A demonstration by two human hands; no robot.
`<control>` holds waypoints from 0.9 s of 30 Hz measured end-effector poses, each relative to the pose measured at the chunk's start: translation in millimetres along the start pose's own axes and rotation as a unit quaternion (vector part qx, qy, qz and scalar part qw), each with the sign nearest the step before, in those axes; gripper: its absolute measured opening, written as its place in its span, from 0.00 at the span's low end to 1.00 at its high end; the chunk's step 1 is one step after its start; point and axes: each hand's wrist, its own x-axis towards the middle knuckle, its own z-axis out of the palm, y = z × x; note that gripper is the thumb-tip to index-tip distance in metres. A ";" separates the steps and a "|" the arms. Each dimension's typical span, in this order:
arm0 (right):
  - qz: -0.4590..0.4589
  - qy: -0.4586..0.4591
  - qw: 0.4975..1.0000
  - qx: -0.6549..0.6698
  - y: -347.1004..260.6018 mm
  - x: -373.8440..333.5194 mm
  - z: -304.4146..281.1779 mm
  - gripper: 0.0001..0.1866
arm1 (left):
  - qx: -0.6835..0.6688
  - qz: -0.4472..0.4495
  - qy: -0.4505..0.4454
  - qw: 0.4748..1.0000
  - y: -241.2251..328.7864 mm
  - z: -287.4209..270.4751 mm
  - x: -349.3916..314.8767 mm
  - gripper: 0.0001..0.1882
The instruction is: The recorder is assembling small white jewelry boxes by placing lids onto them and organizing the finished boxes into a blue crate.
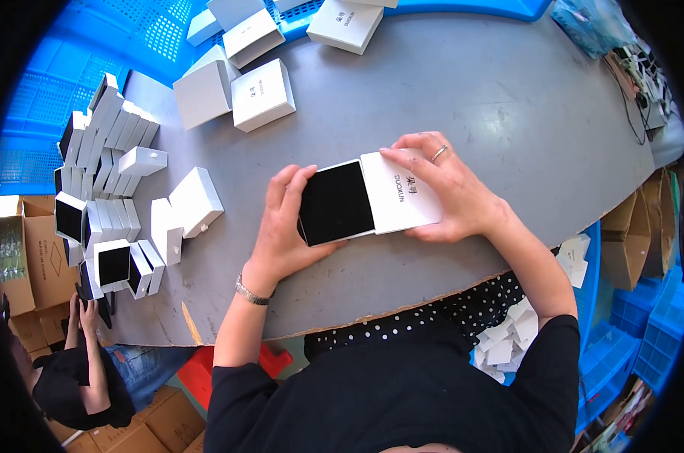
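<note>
Over the middle of the grey table, my left hand (279, 223) grips the left end of a white box tray with a black inner face (337, 202). My right hand (451, 189) holds a white box lid (391, 198) with printing on its top, thumb and fingers at its near and far edges. Lid and tray meet end to end, the lid's left edge lying over or against the tray's right end; how far they overlap I cannot tell. Both hands are closed on their pieces.
White trays with black faces (114, 266) stand stacked at the left. White boxes (263, 94) lie at the far left before a blue crate (161, 38). Cables and small parts (638, 75) sit far right. Another person (85, 377) is at lower left; white pieces (508, 340) fill a bin beside me.
</note>
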 end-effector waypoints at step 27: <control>-0.003 -0.008 0.996 0.085 8.4 -7.6 -1.8 0.51 | 0.042 -0.013 -0.048 0.998 12.8 7.1 3.7 0.55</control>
